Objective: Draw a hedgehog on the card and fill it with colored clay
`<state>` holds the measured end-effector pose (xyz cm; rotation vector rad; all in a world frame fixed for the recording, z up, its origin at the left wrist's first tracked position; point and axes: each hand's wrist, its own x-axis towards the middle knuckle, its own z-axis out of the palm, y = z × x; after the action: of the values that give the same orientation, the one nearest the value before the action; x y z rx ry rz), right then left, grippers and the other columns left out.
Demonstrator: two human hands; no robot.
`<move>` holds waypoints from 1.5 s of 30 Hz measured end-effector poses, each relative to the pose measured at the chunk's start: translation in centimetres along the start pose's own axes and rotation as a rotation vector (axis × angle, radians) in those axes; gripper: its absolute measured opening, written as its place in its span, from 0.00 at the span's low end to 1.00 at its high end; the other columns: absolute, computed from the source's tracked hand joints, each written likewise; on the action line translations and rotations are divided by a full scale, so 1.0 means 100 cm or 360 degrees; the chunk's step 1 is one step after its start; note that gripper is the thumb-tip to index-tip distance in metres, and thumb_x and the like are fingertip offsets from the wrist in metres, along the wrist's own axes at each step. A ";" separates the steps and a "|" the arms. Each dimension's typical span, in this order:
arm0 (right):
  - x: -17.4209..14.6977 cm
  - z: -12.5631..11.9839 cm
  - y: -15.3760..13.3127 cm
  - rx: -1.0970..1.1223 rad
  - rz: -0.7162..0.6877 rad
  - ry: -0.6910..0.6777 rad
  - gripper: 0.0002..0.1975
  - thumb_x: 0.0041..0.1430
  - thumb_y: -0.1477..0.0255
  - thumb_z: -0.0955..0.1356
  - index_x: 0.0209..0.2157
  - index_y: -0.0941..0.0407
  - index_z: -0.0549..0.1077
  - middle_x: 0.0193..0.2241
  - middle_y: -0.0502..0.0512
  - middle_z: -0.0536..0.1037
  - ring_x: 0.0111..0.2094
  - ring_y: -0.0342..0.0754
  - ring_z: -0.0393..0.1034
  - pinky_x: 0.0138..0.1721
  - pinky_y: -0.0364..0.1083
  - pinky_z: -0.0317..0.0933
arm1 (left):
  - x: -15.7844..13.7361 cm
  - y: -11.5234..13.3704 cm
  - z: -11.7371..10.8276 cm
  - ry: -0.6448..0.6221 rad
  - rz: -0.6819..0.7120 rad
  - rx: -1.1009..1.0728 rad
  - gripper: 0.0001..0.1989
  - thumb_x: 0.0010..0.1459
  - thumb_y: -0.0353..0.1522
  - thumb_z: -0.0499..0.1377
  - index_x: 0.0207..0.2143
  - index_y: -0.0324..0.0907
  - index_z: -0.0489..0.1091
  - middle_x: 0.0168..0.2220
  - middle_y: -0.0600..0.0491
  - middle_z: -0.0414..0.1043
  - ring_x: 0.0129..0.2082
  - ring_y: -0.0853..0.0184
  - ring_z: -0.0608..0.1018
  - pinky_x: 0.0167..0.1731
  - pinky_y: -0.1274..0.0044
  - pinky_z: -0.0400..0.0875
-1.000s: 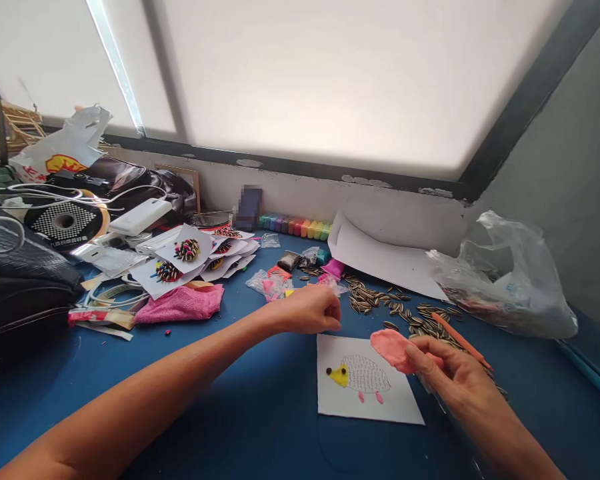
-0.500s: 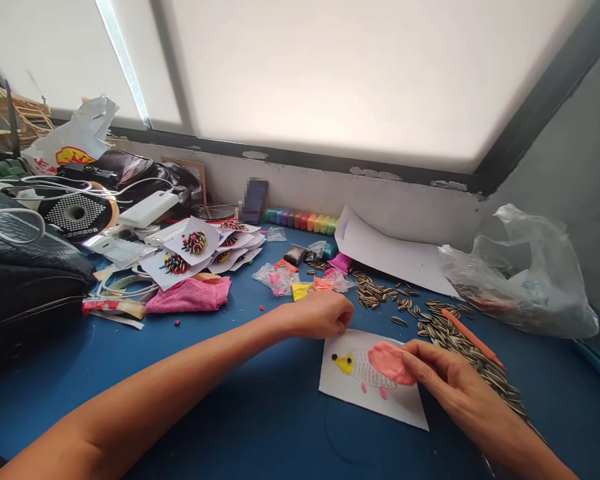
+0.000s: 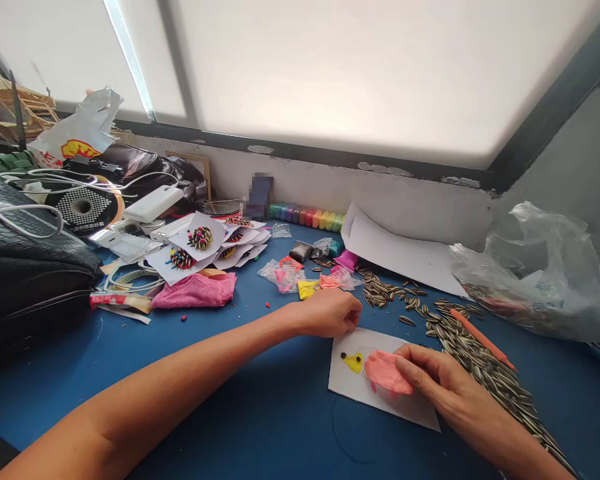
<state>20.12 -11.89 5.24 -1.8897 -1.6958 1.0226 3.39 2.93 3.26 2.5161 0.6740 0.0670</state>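
Note:
A white card (image 3: 347, 385) lies on the blue table, bearing a hedgehog drawing with a yellow clay head (image 3: 354, 363) and black clay dots for nose and eye. My right hand (image 3: 433, 377) pinches the right edge of a flattened piece of pink clay (image 3: 386, 371), thumb on top. The clay is over the drawn body, hiding most of its pen marks and part of the pink feet; whether it touches the card I cannot tell. My left hand (image 3: 334, 312) is curled closed at the card's upper left edge, its fingertips mostly hidden.
Striped sunflower seeds (image 3: 485, 363) and an orange tool (image 3: 483, 340) lie to the right, near a plastic bag (image 3: 545, 287). Clay packets (image 3: 307, 288) sit behind my left hand. Seed-covered cards (image 3: 200, 239), a pink cloth (image 3: 195, 291) and a black bag (image 3: 30, 267) occupy the left.
My right hand has brought the pink clay slightly left and lower across the hedgehog's body, covering more of the pen marks and feet. My left hand stays at the card's edge.

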 end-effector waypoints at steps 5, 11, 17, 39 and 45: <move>0.003 0.004 0.003 -0.0211 -0.0075 0.0091 0.24 0.63 0.51 0.56 0.25 0.54 0.67 0.25 0.49 0.68 0.28 0.45 0.62 0.29 0.41 0.58 | -0.002 0.004 -0.003 -0.0017 -0.0007 0.0008 0.05 0.53 0.25 0.55 0.30 0.40 0.70 0.31 0.55 0.75 0.30 0.70 0.72 0.26 0.80 0.59; 0.006 0.009 0.011 -0.0406 -0.0128 0.0227 0.22 0.63 0.55 0.57 0.27 0.53 0.71 0.25 0.50 0.73 0.27 0.46 0.66 0.30 0.44 0.59 | -0.003 0.005 -0.004 -0.0024 -0.0016 0.0009 0.06 0.53 0.25 0.55 0.30 0.40 0.71 0.32 0.54 0.75 0.30 0.70 0.72 0.26 0.81 0.59; 0.005 0.013 0.011 -0.0464 -0.0148 0.0392 0.19 0.62 0.56 0.59 0.29 0.51 0.75 0.30 0.52 0.77 0.31 0.48 0.70 0.33 0.45 0.61 | 0.000 0.003 -0.002 -0.0017 -0.0025 0.0008 0.05 0.54 0.26 0.55 0.30 0.40 0.70 0.32 0.54 0.75 0.30 0.70 0.72 0.25 0.81 0.58; -0.002 -0.002 0.021 -0.0569 -0.0109 0.0570 0.16 0.58 0.57 0.61 0.34 0.49 0.77 0.34 0.54 0.80 0.35 0.52 0.75 0.34 0.50 0.66 | -0.001 -0.003 0.001 0.0001 0.0002 -0.0045 0.04 0.52 0.25 0.54 0.28 0.41 0.68 0.30 0.56 0.74 0.29 0.70 0.71 0.25 0.80 0.58; -0.005 -0.004 0.025 -0.0717 -0.0172 0.0548 0.18 0.60 0.59 0.59 0.36 0.48 0.79 0.29 0.54 0.78 0.29 0.50 0.75 0.28 0.47 0.66 | -0.001 -0.003 0.001 0.0006 0.0007 -0.0048 0.05 0.52 0.26 0.54 0.29 0.41 0.69 0.31 0.55 0.74 0.30 0.69 0.71 0.25 0.80 0.58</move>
<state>22.15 -12.80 3.83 -2.0590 -1.8953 0.2582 3.18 2.99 3.03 2.4894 0.6640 0.0831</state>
